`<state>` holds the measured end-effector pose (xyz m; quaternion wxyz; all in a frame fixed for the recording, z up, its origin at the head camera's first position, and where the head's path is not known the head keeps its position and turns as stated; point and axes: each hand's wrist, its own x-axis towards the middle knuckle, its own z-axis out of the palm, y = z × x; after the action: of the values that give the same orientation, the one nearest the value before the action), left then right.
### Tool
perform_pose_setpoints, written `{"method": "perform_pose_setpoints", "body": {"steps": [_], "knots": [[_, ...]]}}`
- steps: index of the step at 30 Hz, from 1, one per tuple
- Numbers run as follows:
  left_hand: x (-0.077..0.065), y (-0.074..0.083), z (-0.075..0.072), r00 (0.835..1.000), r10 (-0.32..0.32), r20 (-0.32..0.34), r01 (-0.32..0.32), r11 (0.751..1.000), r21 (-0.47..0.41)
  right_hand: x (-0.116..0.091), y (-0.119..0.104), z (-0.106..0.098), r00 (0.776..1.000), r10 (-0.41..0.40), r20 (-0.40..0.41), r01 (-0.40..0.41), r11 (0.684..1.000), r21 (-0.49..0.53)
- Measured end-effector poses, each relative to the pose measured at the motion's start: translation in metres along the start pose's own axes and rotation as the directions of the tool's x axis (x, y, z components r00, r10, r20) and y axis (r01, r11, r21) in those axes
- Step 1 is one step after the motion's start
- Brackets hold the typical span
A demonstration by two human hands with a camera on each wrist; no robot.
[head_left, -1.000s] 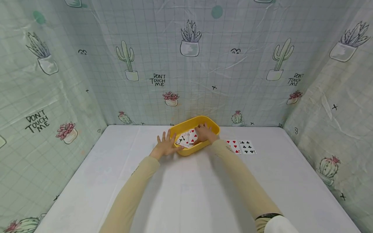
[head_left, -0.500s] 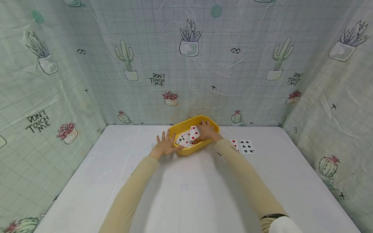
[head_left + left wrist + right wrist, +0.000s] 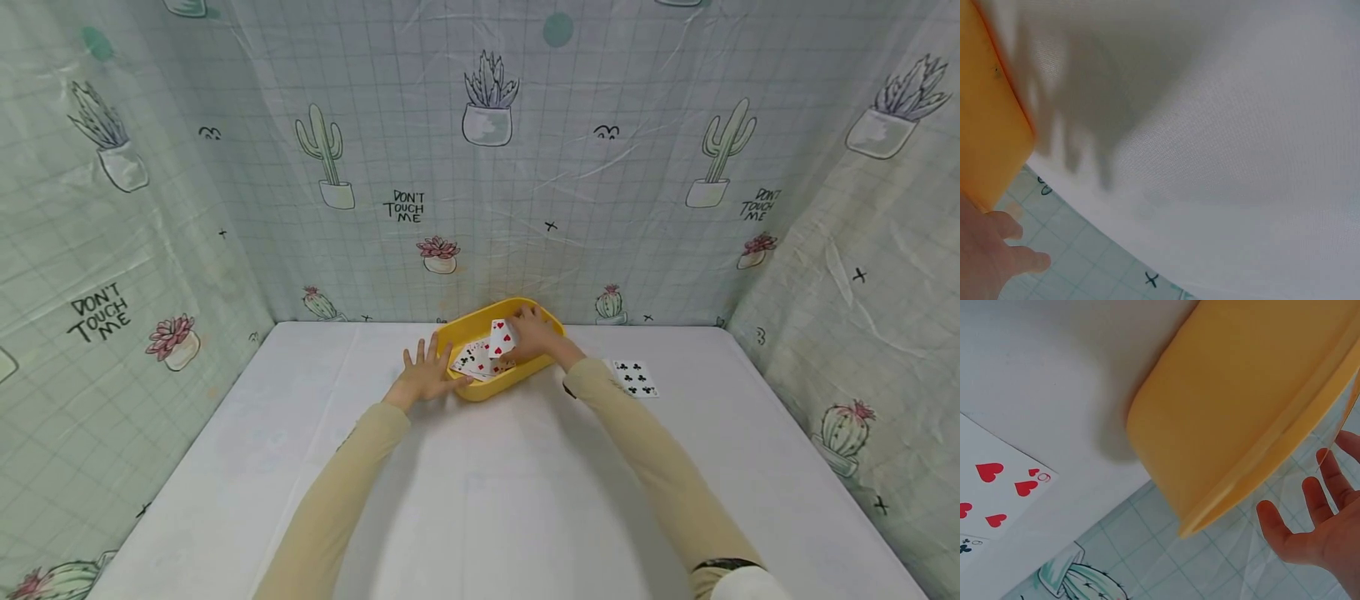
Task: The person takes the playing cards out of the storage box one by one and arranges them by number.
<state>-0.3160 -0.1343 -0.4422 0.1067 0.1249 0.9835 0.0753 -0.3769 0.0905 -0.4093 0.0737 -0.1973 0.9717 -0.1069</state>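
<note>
A yellow plastic basket (image 3: 487, 389) stands at the back of the table with several face-up playing cards (image 3: 469, 359) inside. My right hand (image 3: 536, 335) reaches in from the right and pinches a heart playing card (image 3: 501, 339), raised and tilted above the others. In the right wrist view only a thin edge of that card (image 3: 1346, 419) shows by the fingers. My left hand (image 3: 423, 377) is spread at the basket's left end, thumb along the near rim. The left wrist view catches just two of its fingertips (image 3: 1035, 261) beside the basket wall (image 3: 985, 106).
A six of clubs (image 3: 636, 379) lies face up on the white table (image 3: 465, 500), right of the basket. Next to it lies a six of hearts (image 3: 997, 478), hidden behind my right sleeve in the head view. A cactus-print cloth (image 3: 555, 167) hangs behind.
My right hand has lifted the heart card up from the pile and shifted slightly right and back. The right sleeve now covers the six of hearts. My left hand has stayed put.
</note>
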Motion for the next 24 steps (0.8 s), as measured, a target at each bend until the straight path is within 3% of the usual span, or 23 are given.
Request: {"method": "perform_pose_setpoints", "body": {"steps": [9,24], "knots": [[0.001,0.0,0.001,1.0,0.005,-0.006,-0.005,1.0,0.015,-0.014,0.003,-0.007,0.998,-0.044,-0.037,0.044,0.999,0.004],[0.005,-0.002,0.002,1.0,0.004,-0.014,-0.004,1.0,0.018,-0.051,0.015,-0.014,0.994,-0.049,-0.102,0.048,0.999,-0.008]]}}
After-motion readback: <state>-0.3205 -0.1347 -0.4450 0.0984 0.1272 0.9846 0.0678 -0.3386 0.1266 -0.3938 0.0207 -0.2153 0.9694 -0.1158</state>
